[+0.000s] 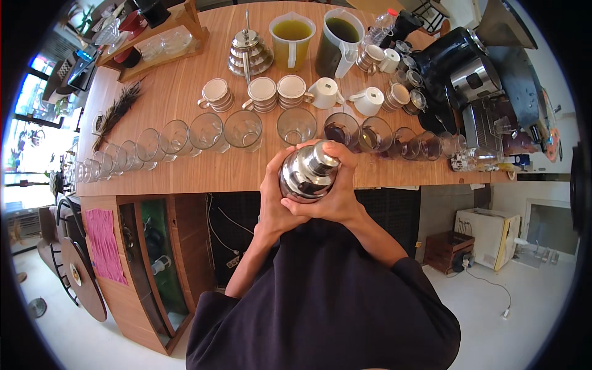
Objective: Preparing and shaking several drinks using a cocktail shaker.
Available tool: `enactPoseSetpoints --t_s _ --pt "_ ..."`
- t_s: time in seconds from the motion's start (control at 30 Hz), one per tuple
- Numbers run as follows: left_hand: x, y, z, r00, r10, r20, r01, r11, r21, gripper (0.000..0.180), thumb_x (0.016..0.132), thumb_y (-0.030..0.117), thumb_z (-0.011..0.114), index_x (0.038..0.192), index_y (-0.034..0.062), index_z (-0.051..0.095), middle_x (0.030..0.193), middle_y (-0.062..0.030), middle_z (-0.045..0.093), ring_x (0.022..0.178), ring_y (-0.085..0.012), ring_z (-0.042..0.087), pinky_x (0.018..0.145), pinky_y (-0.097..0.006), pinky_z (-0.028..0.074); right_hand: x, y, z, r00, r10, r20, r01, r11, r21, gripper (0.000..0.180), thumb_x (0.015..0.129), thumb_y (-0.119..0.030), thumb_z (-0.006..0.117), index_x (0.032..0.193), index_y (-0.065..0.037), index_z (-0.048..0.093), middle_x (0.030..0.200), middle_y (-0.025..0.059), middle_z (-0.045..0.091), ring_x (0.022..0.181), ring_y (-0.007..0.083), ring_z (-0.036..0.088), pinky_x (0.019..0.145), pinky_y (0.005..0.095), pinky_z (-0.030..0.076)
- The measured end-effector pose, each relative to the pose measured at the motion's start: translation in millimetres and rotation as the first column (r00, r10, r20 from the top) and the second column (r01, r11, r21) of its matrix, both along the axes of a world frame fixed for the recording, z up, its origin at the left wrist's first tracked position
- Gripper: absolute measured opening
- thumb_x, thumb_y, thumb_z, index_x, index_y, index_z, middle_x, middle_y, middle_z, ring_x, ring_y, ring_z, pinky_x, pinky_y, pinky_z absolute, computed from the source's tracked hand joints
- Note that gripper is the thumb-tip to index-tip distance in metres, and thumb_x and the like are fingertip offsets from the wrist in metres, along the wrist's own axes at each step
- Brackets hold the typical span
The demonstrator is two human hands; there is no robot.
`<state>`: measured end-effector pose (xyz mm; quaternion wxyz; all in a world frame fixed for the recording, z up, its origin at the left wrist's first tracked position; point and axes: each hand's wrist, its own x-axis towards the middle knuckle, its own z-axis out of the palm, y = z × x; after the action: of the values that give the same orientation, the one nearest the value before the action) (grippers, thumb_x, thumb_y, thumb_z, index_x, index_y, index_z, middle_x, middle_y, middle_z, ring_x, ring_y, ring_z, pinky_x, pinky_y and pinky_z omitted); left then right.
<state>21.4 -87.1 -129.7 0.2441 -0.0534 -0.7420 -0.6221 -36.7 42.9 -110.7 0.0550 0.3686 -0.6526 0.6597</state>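
Both hands, left (pixel 275 200) & right (pixel 336 188), clasp a steel cocktail shaker (pixel 307 174) held in the air at the near edge of a wooden counter (pixel 185 169). On it: a row of empty glasses (pixel 203 132), stacked cups w/ saucers (pixel 262 94), two pitchers (pixel 311 40), a steel kettle (pixel 250 52). White tiled floor (pixel 524 308) below.

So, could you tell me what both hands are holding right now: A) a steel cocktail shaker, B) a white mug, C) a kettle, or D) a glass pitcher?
A: the left hand and right hand wrap a shiny steel shaker above the counter.
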Motion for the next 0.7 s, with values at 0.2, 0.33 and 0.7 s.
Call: enactPoseSetpoints --t_s 0.2,0.33,0.7 --pt "-11 29 22 0.992 -0.047 0.119 0.060 0.992 -0.108 0.129 0.064 0.022 0.095 0.160 0.0019 0.012 0.129 -0.0213 0.059 0.110 -0.0335 0.069 0.091 -0.041 0.057 -23 45 8 0.979 -0.008 0.203 0.022 0.998 -0.063 0.114 0.061 -0.014 0.097 0.148 -0.014 0.024 0.130 0.0187 0.053 0.121 0.0273 0.057 0.101 0.0419 0.051" --pt "-4 42 26 0.960 -0.196 0.199 0.159 0.969 0.188 0.131 0.071 0.038 0.092 0.163 0.0021 0.005 0.145 -0.0225 0.044 0.108 -0.0297 0.067 0.084 -0.038 0.056 -46 77 13 0.657 0.328 0.679 0.059 0.875 -0.480 0.102 0.071 -0.021 0.090 0.151 -0.013 0.026 0.127 0.0208 0.060 0.115 0.0329 0.065 0.095 0.0482 0.058" --pt "-6 33 23 0.953 -0.164 0.254 0.039 0.900 0.435 0.117 0.084 0.078 0.059 0.162 0.0032 0.013 0.142 -0.0225 0.045 0.106 -0.0265 0.066 0.086 -0.036 0.052 -27 88 57 0.977 -0.207 -0.053 0.205 0.978 -0.036 0.121 0.065 -0.015 0.094 0.152 -0.033 0.012 0.134 0.0244 0.051 0.110 0.0398 0.064 0.089 0.0548 0.062"
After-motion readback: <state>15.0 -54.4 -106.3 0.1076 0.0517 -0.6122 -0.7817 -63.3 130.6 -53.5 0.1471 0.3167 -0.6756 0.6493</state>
